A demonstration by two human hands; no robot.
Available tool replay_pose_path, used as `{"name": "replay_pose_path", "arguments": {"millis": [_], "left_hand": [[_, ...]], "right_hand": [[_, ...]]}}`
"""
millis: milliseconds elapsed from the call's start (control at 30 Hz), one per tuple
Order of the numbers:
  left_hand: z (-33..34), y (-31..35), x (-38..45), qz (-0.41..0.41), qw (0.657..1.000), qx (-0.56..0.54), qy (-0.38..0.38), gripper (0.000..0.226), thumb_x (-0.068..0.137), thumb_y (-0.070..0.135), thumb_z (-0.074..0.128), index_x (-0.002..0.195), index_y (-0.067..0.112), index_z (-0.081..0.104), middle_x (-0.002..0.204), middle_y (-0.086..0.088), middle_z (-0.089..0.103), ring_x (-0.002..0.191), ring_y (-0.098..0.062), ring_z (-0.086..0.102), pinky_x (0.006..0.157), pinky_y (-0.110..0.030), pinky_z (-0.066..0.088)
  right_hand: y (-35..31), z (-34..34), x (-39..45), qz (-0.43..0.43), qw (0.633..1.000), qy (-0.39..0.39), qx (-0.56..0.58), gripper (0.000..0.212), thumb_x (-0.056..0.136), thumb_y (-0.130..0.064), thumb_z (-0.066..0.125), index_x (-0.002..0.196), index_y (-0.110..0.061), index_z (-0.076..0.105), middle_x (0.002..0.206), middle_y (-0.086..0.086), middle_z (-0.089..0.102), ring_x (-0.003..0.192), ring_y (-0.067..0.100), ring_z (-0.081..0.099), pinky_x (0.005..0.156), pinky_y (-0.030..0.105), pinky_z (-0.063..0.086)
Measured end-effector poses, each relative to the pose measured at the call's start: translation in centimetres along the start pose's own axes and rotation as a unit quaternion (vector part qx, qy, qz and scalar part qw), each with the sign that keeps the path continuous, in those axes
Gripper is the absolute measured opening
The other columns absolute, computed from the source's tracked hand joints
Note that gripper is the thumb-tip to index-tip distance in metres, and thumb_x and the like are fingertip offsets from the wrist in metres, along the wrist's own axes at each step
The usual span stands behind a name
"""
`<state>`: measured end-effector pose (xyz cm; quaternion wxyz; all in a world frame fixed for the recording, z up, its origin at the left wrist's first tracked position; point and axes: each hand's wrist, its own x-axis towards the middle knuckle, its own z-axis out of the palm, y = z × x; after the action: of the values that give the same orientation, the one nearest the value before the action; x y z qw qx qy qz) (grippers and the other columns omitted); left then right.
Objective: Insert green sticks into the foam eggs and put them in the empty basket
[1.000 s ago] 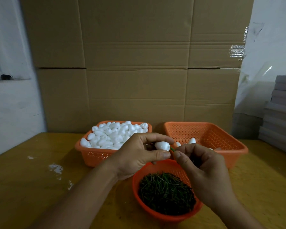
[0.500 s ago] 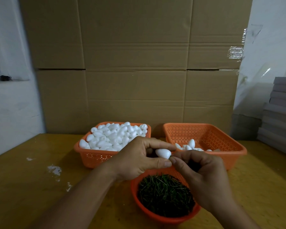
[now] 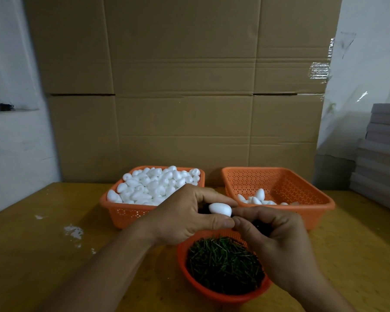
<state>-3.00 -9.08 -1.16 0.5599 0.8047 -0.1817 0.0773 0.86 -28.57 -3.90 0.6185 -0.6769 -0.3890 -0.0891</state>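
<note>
The left hand (image 3: 185, 216) grips a white foam egg (image 3: 220, 209) between thumb and curled fingers, its long axis running sideways toward the right hand (image 3: 277, 242), whose pinched fingers meet the egg's right end; no green stick shows there.

Matt white foam eggs (image 3: 153, 186), perforated orange plastic basket (image 3: 279, 185), worn wooden table (image 3: 32, 255)

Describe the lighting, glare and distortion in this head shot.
Head view: dim, warm light, so the sticks read nearly black; glare on the tape and plastic sheet at right; wide-angle bowing along the table edge; hands and egg stay sharp.
</note>
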Motion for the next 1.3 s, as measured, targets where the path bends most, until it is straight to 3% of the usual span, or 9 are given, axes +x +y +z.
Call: {"name": "replay_pose_path", "arguments": {"millis": [100, 167, 233, 367, 533, 733, 867, 1000, 1300], "left_hand": [[0.3, 0.3, 0.0, 0.009, 0.999, -0.038, 0.002, 0.031, 0.086, 0.018, 0.076, 0.116, 0.028, 0.075, 0.115, 0.006, 0.074, 0.115, -0.012, 0.067, 0.092, -0.02, 0.052], [0.4, 0.5, -0.1, 0.008, 0.998, -0.068, 0.013, 0.036, 0.085, 0.017, 0.074, 0.12, 0.022, 0.071, 0.114, 0.004, 0.075, 0.112, -0.011, 0.068, 0.089, -0.018, 0.052], [0.5, 0.6, 0.0, 0.011, 0.997, -0.062, 0.04, 0.036, 0.084, 0.018, 0.073, 0.119, 0.014, 0.068, 0.103, 0.004, 0.076, 0.096, -0.008, 0.07, 0.079, -0.019, 0.052], [0.8, 0.6, 0.2, 0.026, 0.996, -0.042, 0.075, 0.026, 0.084, 0.022, 0.072, 0.108, 0.012, 0.071, 0.085, 0.007, 0.071, 0.074, -0.01, 0.06, 0.068, -0.026, 0.049], [1.0, 0.2, 0.1, 0.05, 0.995, -0.049, 0.075, 0.012, 0.092, 0.012, 0.07, 0.103, 0.011, 0.071, 0.084, 0.009, 0.072, 0.074, 0.0, 0.064, 0.068, -0.017, 0.049], [1.2, 0.1, 0.0, 0.056, 0.995, -0.038, 0.071, 0.01, 0.093, 0.009, 0.067, 0.102, 0.005, 0.07, 0.087, 0.006, 0.074, 0.087, -0.007, 0.07, 0.076, -0.019, 0.052], [1.1, 0.3, -0.1, 0.055, 0.996, -0.036, 0.058, 0.008, 0.096, 0.003, 0.063, 0.1, 0.005, 0.069, 0.085, 0.009, 0.074, 0.084, -0.003, 0.069, 0.075, -0.018, 0.052], [1.4, 0.5, -0.1, 0.058, 0.996, -0.037, 0.056, 0.007, 0.096, 0.001, 0.061, 0.099, 0.005, 0.067, 0.077, 0.016, 0.07, 0.074, 0.004, 0.065, 0.069, -0.011, 0.049], [1.7, 0.2, 0.2, 0.036, 0.993, -0.038, 0.106, 0.013, 0.087, 0.026, 0.07, 0.096, 0.018, 0.073, 0.067, 0.005, 0.059, 0.063, -0.011, 0.052, 0.064, -0.026, 0.045]], "right_hand": [[0.2, 0.2, 0.0, 0.008, 1.0, 0.021, 0.008, 0.017, 0.082, -0.009, 0.075, 0.083, -0.025, 0.08, 0.065, -0.007, 0.073, 0.053, 0.0, 0.062, 0.05, 0.012, 0.045], [0.2, 0.3, 0.0, 0.015, 0.999, 0.044, 0.028, 0.008, 0.079, -0.019, 0.074, 0.079, -0.024, 0.079, 0.064, 0.001, 0.072, 0.049, 0.004, 0.057, 0.048, 0.02, 0.047], [0.3, 0.2, 0.1, 0.026, 0.997, 0.057, 0.044, 0.01, 0.075, -0.028, 0.071, 0.077, -0.023, 0.08, 0.065, 0.009, 0.071, 0.048, 0.013, 0.056, 0.048, 0.028, 0.048], [0.3, 0.2, 0.1, 0.038, 0.996, 0.048, 0.064, 0.014, 0.075, -0.031, 0.07, 0.082, -0.024, 0.08, 0.064, 0.013, 0.07, 0.049, 0.016, 0.058, 0.048, 0.027, 0.049], [0.5, 0.4, 0.0, 0.044, 0.994, 0.047, 0.088, 0.018, 0.075, -0.029, 0.07, 0.082, -0.016, 0.08, 0.061, 0.011, 0.068, 0.05, 0.012, 0.059, 0.049, 0.023, 0.048], [0.5, 0.8, -0.2, 0.049, 0.994, 0.048, 0.088, 0.008, 0.083, -0.014, 0.072, 0.078, -0.014, 0.079, 0.066, 0.01, 0.073, 0.049, 0.012, 0.059, 0.047, 0.022, 0.047], [0.2, 0.9, -0.4, 0.06, 0.993, 0.033, 0.097, 0.016, 0.076, -0.028, 0.07, 0.08, -0.016, 0.079, 0.07, 0.011, 0.074, 0.051, 0.014, 0.06, 0.048, 0.021, 0.047], [0.3, 0.8, -0.3, 0.068, 0.99, 0.025, 0.12, 0.014, 0.075, -0.028, 0.07, 0.083, -0.021, 0.079, 0.071, 0.013, 0.074, 0.052, 0.014, 0.06, 0.048, 0.02, 0.047], [0.2, 0.8, 0.1, 0.074, 0.989, 0.038, 0.12, 0.012, 0.085, -0.017, 0.069, 0.079, -0.011, 0.078, 0.062, 0.012, 0.069, 0.051, 0.014, 0.055, 0.049, 0.023, 0.046]]}}
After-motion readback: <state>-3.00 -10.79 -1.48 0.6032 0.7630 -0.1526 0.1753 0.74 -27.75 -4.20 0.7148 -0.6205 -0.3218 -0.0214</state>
